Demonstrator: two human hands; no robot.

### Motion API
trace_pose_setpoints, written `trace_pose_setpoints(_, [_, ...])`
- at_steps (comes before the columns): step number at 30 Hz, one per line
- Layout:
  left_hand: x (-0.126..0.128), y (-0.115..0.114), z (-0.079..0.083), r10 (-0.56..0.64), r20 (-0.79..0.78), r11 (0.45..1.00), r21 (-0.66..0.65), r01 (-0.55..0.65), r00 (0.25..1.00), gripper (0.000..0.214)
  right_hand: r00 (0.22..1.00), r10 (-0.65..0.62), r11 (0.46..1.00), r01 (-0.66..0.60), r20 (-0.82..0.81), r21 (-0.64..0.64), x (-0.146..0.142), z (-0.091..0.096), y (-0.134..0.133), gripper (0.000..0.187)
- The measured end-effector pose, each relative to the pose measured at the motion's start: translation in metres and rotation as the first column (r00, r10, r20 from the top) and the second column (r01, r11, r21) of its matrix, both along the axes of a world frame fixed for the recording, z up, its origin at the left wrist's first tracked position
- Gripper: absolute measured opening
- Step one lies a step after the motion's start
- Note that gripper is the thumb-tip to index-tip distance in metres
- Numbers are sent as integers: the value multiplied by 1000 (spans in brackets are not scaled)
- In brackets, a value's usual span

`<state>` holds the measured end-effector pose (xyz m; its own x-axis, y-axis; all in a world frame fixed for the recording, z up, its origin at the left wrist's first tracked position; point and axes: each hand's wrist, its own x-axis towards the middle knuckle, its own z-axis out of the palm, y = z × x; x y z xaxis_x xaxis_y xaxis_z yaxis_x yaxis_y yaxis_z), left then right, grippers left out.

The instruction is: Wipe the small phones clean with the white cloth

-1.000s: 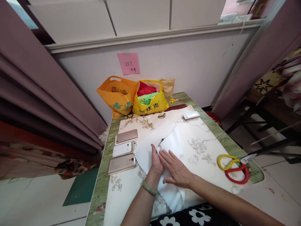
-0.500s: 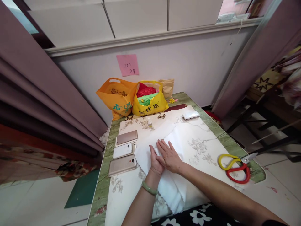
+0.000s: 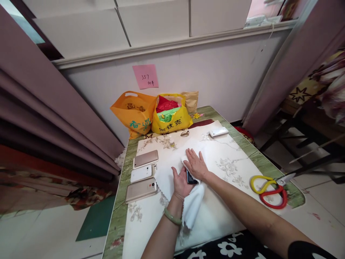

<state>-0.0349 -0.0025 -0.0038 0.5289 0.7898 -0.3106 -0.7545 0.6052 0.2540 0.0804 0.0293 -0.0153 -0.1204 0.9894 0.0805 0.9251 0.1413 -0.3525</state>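
Note:
My left hand (image 3: 180, 182) lies palm up on the table and holds a dark phone (image 3: 191, 177) against a white cloth (image 3: 192, 207). Part of the cloth hangs crumpled below the hand toward the near edge. My right hand (image 3: 196, 164) lies flat with fingers spread, pressing the cloth over the far end of the phone. A green bangle sits on my left wrist. Three phones lie in a column to the left: a rose-gold one (image 3: 145, 158), a white one (image 3: 142, 173) and a gold one (image 3: 141, 190).
Yellow-and-red scissors (image 3: 267, 190) lie at the table's right edge. An orange bag (image 3: 134, 113) and a yellow bag (image 3: 170, 117) stand at the far end, with a white device (image 3: 218, 132) and a small bottle (image 3: 171, 140) near them. Curtains hang at the left.
My right hand slid away from me across the cloth, gathering it. The cloth, spread flat before, is now bunched, and the dark phone shows in my left palm.

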Motion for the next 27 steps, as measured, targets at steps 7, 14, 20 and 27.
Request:
trace_pose_setpoints(7, [-2, 0, -7, 104, -31, 991, -76, -106, 994, 63, 989, 96, 971, -118, 111, 208, 9, -11, -53, 64])
trace_pose_setpoints(14, [-5, -4, -10, 97, -174, 961, -242, -138, 980, 53, 929, 359, 908, -369, 85, 198, -18, 1, -73, 70])
trace_pose_setpoints(20, [-2, -1, -8, 53, 11, 996, -73, -52, 999, 64, 984, 173, 980, -176, 38, 97, -11, 2, -25, 66])
trace_pose_setpoints(27, [-5, -2, -11, 55, -73, 998, -18, -56, 996, 75, 987, 118, 976, -136, 110, 172, 7, -7, -64, 78])
